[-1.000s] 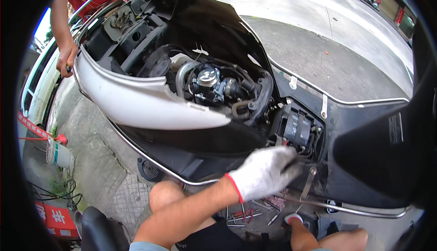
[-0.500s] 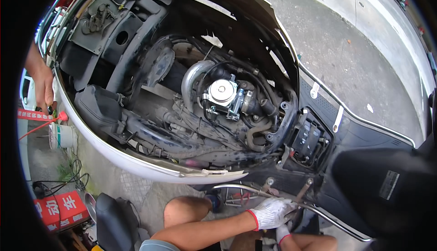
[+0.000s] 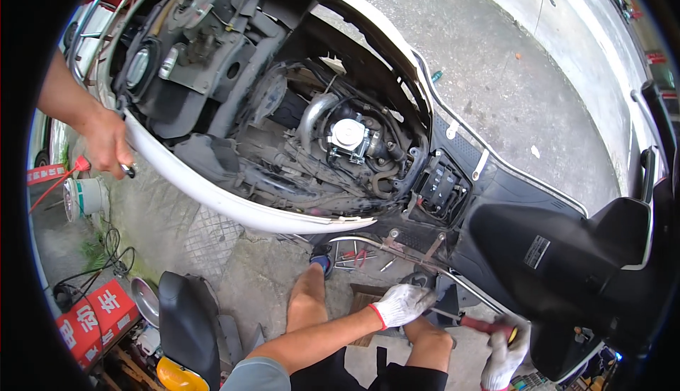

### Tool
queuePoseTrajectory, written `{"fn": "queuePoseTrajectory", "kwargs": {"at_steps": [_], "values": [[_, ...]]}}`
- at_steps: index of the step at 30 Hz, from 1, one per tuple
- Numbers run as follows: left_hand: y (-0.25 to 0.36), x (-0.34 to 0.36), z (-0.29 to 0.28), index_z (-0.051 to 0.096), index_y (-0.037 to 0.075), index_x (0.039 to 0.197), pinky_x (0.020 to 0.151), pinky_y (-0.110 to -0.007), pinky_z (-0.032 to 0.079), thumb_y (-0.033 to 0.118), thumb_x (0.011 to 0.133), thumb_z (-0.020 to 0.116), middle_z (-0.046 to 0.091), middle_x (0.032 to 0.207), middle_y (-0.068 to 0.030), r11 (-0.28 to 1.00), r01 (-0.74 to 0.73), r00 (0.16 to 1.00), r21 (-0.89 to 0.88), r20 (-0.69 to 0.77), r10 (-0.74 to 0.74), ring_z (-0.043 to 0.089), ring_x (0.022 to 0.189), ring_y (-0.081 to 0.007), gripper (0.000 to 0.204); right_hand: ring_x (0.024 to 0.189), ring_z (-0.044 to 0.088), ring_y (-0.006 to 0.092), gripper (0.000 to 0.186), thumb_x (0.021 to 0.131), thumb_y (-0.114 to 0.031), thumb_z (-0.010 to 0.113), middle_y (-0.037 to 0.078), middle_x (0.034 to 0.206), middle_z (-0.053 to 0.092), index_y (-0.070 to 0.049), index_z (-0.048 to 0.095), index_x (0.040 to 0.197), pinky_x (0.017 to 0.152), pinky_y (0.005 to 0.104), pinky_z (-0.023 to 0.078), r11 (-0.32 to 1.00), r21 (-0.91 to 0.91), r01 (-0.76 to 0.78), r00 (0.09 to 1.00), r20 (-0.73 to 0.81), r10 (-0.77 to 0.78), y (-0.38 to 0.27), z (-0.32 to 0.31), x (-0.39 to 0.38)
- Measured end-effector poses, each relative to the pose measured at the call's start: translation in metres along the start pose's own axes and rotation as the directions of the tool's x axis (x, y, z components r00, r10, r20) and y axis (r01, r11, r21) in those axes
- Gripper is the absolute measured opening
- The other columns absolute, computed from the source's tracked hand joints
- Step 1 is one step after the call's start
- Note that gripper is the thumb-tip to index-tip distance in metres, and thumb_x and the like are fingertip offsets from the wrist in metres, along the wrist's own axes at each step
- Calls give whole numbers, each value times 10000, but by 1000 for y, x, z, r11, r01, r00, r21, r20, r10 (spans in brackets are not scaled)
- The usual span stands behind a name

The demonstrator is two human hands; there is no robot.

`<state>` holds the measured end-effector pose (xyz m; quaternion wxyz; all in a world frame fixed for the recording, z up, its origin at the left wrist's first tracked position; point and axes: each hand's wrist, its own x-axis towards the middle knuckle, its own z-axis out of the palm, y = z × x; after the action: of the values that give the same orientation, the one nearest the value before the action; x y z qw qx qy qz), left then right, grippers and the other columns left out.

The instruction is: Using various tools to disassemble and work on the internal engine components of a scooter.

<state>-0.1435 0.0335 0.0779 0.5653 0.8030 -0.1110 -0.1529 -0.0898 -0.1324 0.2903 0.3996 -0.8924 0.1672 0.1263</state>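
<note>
My left hand (image 3: 402, 304) in a white glove is closed beside the tip of a screwdriver's shaft; what its fingers pinch is unclear. My right hand (image 3: 508, 355), also gloved, grips the red handle of the screwdriver (image 3: 485, 325). Both hands are low, below the floorboard (image 3: 496, 214) of an opened scooter. Above them are a metal side rail (image 3: 375, 242) and a battery (image 3: 437, 190) in its recess. The uncovered engine bay shows a silver carburetor (image 3: 348, 134) among hoses, framed by a white body panel (image 3: 234, 214).
Another person's bare hand (image 3: 110, 146) holds a small dark object at the panel's left. Tools (image 3: 350, 256) lie on the ground near my legs. A detached seat (image 3: 188, 320), red signboard (image 3: 92, 320), bucket (image 3: 85, 200) and coiled cables (image 3: 106, 263) stand or lie at lower left.
The view has shifted. My left hand has moved down from beside the battery, and my right hand has come into clear view with the screwdriver. The other person's hand is lower.
</note>
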Motion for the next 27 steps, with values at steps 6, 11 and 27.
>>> {"fn": "queuePoseTrajectory", "kwargs": {"at_steps": [6,11,27], "values": [[86,37,-139,628,85,1108,750,-448,527,96,887,620,636,1041,-146,976,-213,845,-41,-509,163,623,887,-342,221,918,620,256,402,773,36,651,189,1047,646,10,585,1169,855,378,503,643,258,721,660,26,-750,-147,54,72],[101,79,-291,603,43,1192,862,-420,545,106,858,650,658,1065,-203,981,-174,824,-81,-557,100,653,978,-381,343,1014,655,228,364,833,32,684,143,1129,678,17,621,1191,917,344,514,437,203,876,419,128,-899,-243,116,115],[-20,123,-355,607,1,1163,929,-415,523,69,875,574,675,1110,-231,976,158,896,152,-437,-78,630,1088,-384,298,929,653,346,259,832,-161,706,141,958,670,-94,667,1079,817,427,531,228,50,972,218,160,-963,-246,260,200]]}}
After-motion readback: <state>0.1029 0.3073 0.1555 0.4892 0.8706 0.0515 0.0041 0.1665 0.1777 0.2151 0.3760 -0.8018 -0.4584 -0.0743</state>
